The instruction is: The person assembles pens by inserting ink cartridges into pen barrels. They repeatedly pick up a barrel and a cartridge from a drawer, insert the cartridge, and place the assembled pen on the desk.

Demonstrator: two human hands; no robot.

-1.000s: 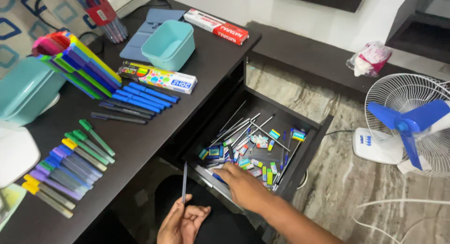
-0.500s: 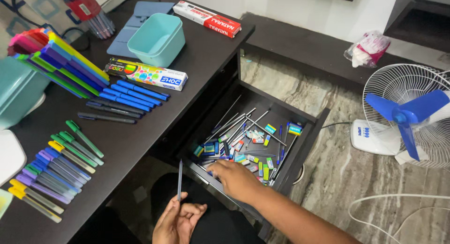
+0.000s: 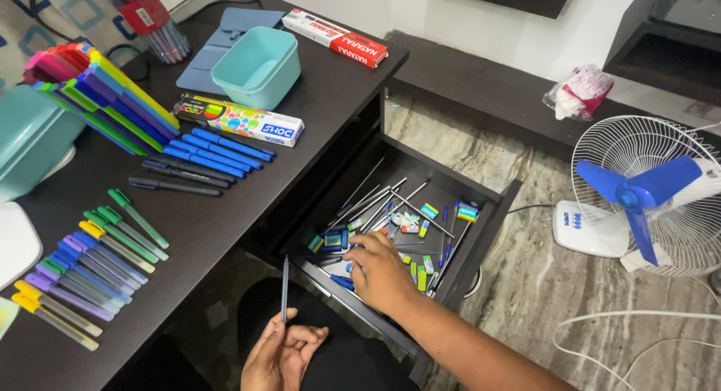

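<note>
My right hand [image 3: 378,269] reaches into an open dark drawer [image 3: 484,229] and its fingers rest on the loose pens and small coloured erasers [image 3: 409,227] lying inside; whether it grips one I cannot tell. My left hand [image 3: 282,357] sits low over my lap and holds a thin dark pen [image 3: 285,286] upright between its fingers. The drawer also holds several long grey pencils [image 3: 379,199].
On the dark desk [image 3: 225,226] lie a row of coloured pens [image 3: 90,267], blue pens [image 3: 218,150], a colourful pen box [image 3: 240,120], a teal tub [image 3: 259,64] and a red box [image 3: 338,38]. A white fan with blue blades [image 3: 646,196] stands on the marble floor at right.
My right hand has shifted deeper into the drawer, toward its middle, over the pens. My left hand keeps the pen upright. The camera view has moved slightly.
</note>
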